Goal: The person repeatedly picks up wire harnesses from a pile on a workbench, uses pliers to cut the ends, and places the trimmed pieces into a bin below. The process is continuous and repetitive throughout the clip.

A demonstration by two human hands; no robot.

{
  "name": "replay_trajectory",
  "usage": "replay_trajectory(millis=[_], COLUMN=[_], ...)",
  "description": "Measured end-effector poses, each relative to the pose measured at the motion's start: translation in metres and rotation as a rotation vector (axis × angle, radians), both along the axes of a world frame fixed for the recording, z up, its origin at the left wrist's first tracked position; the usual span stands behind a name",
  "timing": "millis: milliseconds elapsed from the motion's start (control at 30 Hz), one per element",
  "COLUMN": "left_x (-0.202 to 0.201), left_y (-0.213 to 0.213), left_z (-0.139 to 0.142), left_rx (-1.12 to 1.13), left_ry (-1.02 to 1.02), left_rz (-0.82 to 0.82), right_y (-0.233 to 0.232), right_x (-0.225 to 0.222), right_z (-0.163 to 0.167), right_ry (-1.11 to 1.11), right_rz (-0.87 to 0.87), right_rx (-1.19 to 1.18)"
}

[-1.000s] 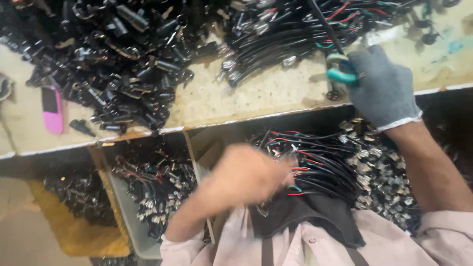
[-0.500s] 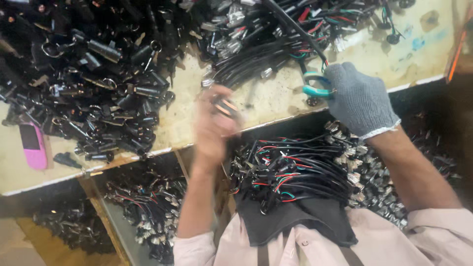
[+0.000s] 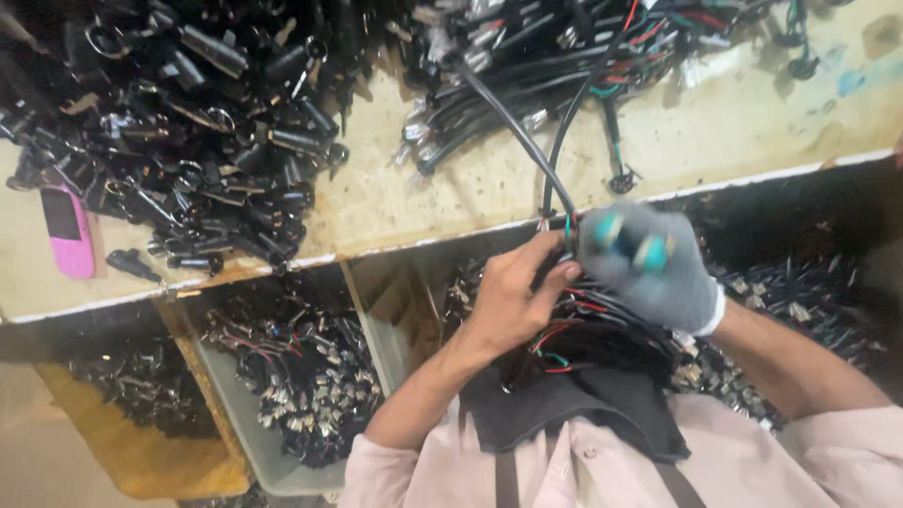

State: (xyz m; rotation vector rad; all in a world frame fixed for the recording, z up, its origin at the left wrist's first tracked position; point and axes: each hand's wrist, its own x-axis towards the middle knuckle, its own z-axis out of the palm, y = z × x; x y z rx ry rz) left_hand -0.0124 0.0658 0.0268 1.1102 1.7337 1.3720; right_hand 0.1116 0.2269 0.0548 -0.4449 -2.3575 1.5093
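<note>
Gripping black cable (image 3: pixel 527 141), both hands closed, left hand (image 3: pixel 513 301), gloved right hand (image 3: pixel 649 268), grey bin (image 3: pixel 282 470) holding wired connectors (image 3: pixel 301 376).

A worn, pale beige counter (image 3: pixel 752 122) with scuffed patches and a white front edge runs across the upper part of the view. Below its edge the space is dark and shadowed, holding a grey plastic bin (image 3: pixel 235 414) and a yellowish wooden tray (image 3: pixel 141 452) side by side. Light falls evenly from above, brightest on the counter. No wall or window shows.
</note>
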Motion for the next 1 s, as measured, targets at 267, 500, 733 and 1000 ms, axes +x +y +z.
replay_trajectory(millis=[267, 500, 733, 1000], left_x=[0.003, 0.007, 0.001, 0.007], left_y=[-0.006, -0.005, -0.003, -0.003], left_z=[0.015, 0.026, 0.03, 0.032], left_rx=[0.14, 0.128, -0.016, 0.296], left_ry=[-0.142, -0.174, -0.161, -0.175], left_rz=[-0.052, -0.036, -0.08, -0.051], right_y=[-0.028, -0.019, -0.017, -0.018], right_x=[0.01, 0.008, 0.01, 0.016], right_z=[0.01, 0.002, 0.003, 0.006], right_ry=[0.514, 0.528, 0.504, 0.513], right_rz=[-0.338, -0.392, -0.386, -0.355], right_rx=[-1.248, -1.309, -1.349, -1.348])
